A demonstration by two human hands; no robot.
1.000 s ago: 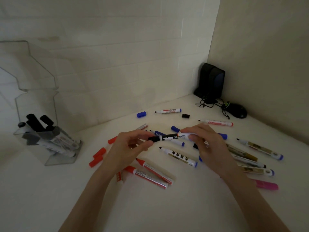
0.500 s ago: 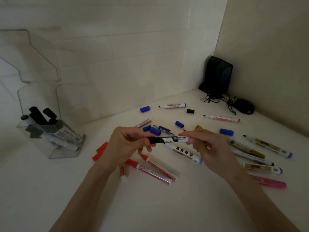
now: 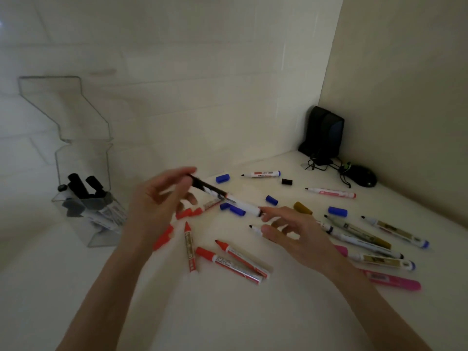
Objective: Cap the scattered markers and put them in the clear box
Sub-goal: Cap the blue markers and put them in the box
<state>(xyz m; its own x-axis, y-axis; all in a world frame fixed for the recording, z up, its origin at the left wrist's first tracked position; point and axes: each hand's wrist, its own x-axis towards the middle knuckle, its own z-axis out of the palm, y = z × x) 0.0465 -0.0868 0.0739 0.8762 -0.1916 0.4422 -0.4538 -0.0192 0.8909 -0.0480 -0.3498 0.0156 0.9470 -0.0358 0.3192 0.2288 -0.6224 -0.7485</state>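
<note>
Black-capped marker: cap end in left hand grip, tail beside right hand.

White bench: clear box at left; uncapped red markers, loose blue caps, black cap, pink marker scattered ctr/right (speaker, mouse in far corner).

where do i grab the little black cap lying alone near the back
Pinch the black cap across its round sides, coming straight down from above. It lies on its side on the table with bare surface all around, so fingers fit on both flanks. The left hand holds the black marker, so the right hand probably suits.
</note>
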